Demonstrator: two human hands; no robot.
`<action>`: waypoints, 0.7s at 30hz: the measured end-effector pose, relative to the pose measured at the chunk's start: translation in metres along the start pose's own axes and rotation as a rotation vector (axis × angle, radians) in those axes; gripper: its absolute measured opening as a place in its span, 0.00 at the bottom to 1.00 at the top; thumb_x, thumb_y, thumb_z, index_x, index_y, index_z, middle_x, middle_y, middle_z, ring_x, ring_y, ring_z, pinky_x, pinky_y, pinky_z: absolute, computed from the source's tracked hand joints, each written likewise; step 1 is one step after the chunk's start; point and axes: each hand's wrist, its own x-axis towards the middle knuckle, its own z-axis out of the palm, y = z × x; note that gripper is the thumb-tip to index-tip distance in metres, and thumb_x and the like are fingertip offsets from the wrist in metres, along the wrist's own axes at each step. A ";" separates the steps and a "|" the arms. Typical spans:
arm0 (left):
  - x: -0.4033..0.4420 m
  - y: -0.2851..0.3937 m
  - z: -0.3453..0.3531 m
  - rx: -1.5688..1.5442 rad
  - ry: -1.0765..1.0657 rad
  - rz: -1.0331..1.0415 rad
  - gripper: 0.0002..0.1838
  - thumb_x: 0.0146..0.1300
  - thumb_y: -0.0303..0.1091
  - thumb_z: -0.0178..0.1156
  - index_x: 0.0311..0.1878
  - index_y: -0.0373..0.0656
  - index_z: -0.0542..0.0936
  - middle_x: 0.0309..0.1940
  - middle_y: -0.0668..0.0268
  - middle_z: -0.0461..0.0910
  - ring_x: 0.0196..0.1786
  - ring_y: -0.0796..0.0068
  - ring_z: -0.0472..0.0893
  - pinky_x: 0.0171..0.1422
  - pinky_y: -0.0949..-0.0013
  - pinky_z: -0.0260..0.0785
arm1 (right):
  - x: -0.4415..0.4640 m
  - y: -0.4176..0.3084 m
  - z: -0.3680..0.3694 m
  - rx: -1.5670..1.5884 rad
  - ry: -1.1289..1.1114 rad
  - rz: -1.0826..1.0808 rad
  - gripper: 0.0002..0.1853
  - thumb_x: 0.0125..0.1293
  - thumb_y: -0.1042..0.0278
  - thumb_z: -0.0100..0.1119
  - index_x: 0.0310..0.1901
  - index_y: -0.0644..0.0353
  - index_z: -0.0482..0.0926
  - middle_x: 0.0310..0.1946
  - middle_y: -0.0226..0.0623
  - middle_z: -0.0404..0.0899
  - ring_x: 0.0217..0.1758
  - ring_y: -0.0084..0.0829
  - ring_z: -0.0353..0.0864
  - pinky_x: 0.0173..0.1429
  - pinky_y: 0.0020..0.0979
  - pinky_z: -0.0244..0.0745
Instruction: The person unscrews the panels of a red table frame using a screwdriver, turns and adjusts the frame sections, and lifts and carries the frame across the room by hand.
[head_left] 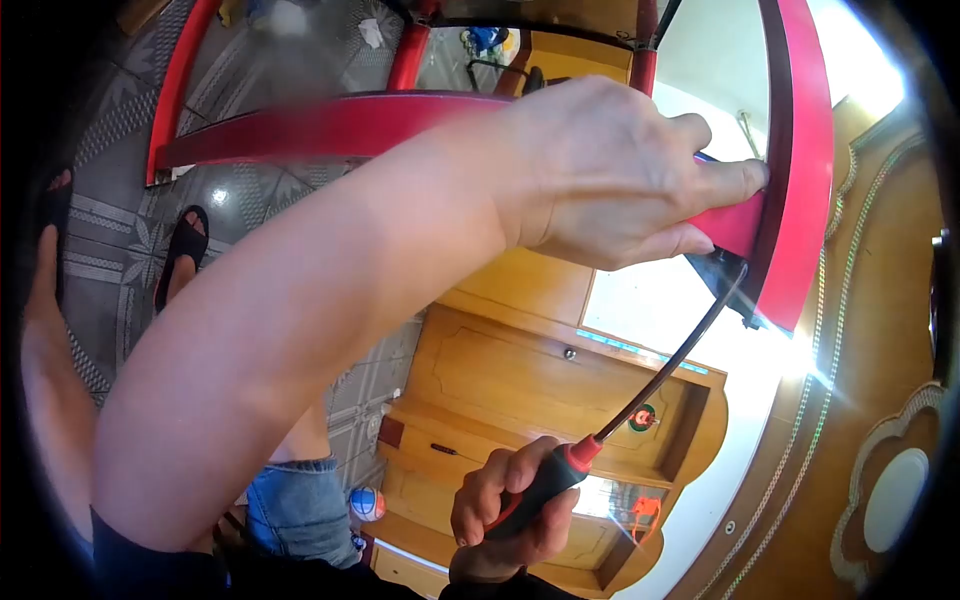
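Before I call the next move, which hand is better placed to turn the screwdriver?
Probably the right hand: it already grips the screwdriver, which points toward the red frame. The left hand is occupied, its fingers on the frame.

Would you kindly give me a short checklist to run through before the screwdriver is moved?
1. Left hand on the red frame: ok, at the corner.
2. Right hand on the screwdriver: ok, around the handle.
3. Tip at the corner: ok.
4. Tip seated in a screw: cannot tell, too small.
5. Left thumb well clear of the tip: not ok, it looks close.
6. View free of glare: not ok, bright light beside the corner.
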 end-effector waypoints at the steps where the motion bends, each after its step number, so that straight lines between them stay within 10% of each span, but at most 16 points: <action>1: -0.001 -0.001 -0.001 -0.013 0.000 0.006 0.23 0.57 0.48 0.56 0.54 0.52 0.69 0.31 0.59 0.77 0.29 0.60 0.81 0.30 0.64 0.75 | 0.001 0.002 0.001 -0.003 -0.001 -0.005 0.20 0.67 0.49 0.39 0.35 0.62 0.59 0.15 0.41 0.62 0.09 0.30 0.64 0.11 0.27 0.64; 21: -0.002 0.008 -0.001 0.011 0.067 0.047 0.21 0.60 0.48 0.53 0.55 0.54 0.69 0.36 0.54 0.77 0.33 0.52 0.81 0.36 0.58 0.75 | 0.014 0.009 -0.027 0.057 -0.091 -0.095 0.20 0.69 0.48 0.32 0.37 0.62 0.58 0.18 0.41 0.62 0.10 0.29 0.65 0.12 0.26 0.64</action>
